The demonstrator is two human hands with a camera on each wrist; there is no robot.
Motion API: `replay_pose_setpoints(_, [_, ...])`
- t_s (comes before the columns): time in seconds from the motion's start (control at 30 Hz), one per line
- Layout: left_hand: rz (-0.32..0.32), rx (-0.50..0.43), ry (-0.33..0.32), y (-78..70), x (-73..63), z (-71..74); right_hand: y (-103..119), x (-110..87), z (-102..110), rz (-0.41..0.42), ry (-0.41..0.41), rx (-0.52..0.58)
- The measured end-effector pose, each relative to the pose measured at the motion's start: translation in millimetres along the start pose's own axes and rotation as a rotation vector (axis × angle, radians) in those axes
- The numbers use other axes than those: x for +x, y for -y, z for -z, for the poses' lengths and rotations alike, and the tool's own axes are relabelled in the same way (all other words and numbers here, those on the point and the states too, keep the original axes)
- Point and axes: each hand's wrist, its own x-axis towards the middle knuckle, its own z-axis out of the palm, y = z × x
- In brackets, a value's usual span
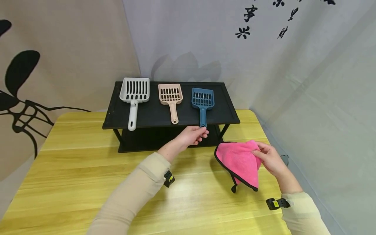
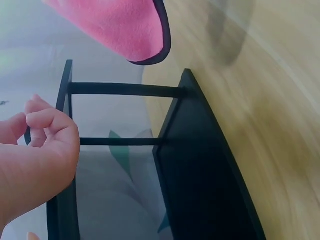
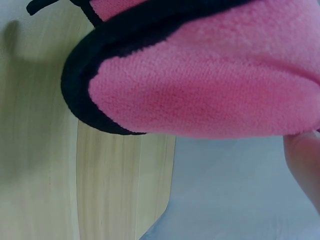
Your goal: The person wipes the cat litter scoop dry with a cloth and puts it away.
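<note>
My left hand [image 1: 192, 134] pinches the handle end of a blue litter scoop [image 1: 203, 99], whose slotted head lies on the black shelf's top at the right. In the left wrist view the curled fingers [image 2: 50, 122] are at the shelf's edge, and the scoop itself is hidden there. Off to the right, my right hand [image 1: 270, 158] grips a pink cloth [image 1: 239, 160] with black edging, which hangs in folds above the table. The right wrist view shows the pink cloth [image 3: 200, 90] close up, with a thumb [image 3: 305, 160] against it.
A white litter scoop [image 1: 134, 91] and a beige litter scoop [image 1: 171, 94] lie on the two-tier black shelf [image 1: 183, 119], left of the blue one. The shelf stands at the back of the wooden table [image 1: 88, 176], before a pale curtain [image 1: 182, 39]. Another curtain borders the right side.
</note>
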Motion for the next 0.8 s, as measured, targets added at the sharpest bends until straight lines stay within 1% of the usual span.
replay_pose_setpoints(0.13, [0.016,-0.075,-0.004,-2.5,5.1,-0.8,-1,-1.1,0,0.002,0.006,0.008])
replay_pose_setpoints(0.23, [0.02,-0.158,0.013,-4.7,8.5,-1.1,-2,-2.0,0,0.001,0.008,0.01])
replay_pose_setpoints(0.33, [0.03,-0.219,0.043,-6.3,10.4,-1.3,-2,-2.9,0,-0.002,0.008,0.009])
replay_pose_setpoints(0.43, [0.035,-0.249,0.095,-6.3,9.9,-0.2,-2,-3.4,0,-0.003,0.012,0.014])
replay_pose_setpoints(0.53, [0.028,-0.229,0.158,-3.8,7.5,1.7,-2,-3.5,0,0.0,0.016,0.016])
replay_pose_setpoints(0.67, [0.027,-0.124,0.249,3.6,-0.5,3.8,-2,-4.0,1,0.005,0.011,0.01])
replay_pose_setpoints(0.73, [0.031,-0.071,0.28,9.0,-6.0,5.7,-2,-4.1,3,0.005,0.008,0.004])
replay_pose_setpoints(0.8, [0.04,-0.048,0.296,14.9,-11.3,9.2,-2,-4.5,5,0.003,0.003,-0.007])
